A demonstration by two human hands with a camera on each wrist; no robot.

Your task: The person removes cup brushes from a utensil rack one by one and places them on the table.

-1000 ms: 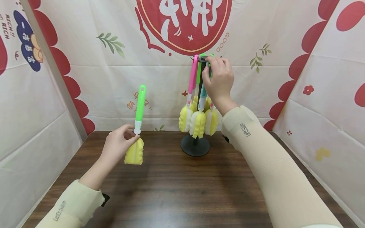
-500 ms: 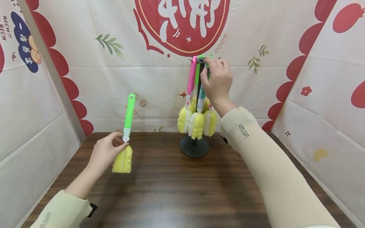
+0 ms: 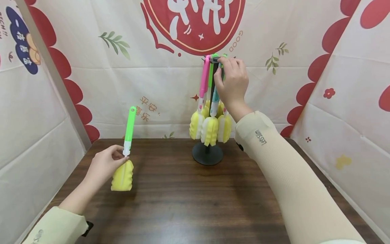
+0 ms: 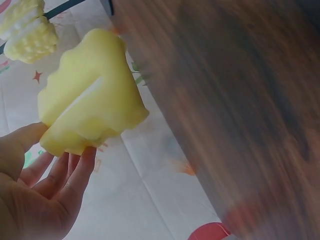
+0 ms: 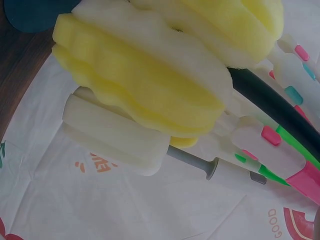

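My left hand (image 3: 102, 164) pinches a sponge cup brush (image 3: 130, 125) at its neck, over the left of the table. Its green handle points up and the yellow sponge head (image 4: 95, 95) hangs below; the left wrist view shows thumb and fingers at the sponge's base. At the top of the black stand (image 3: 207, 154), my right hand (image 3: 233, 79) grips with curled fingers, partly covering the hooks. Several sponge brushes hang there, among them a pink-handled brush (image 3: 204, 78) and a teal-handled brush (image 3: 215, 96). A white sponge head (image 5: 117, 132) shows in the right wrist view.
The dark wooden table (image 3: 182, 203) reaches back to a printed white cloth (image 3: 170, 88), which also covers both sides. The stand's round base rests near the table's back edge.
My left hand has moved left and down, toward me, carrying the green-handled brush away from the stand. The right hand keeps its place at the stand's top.
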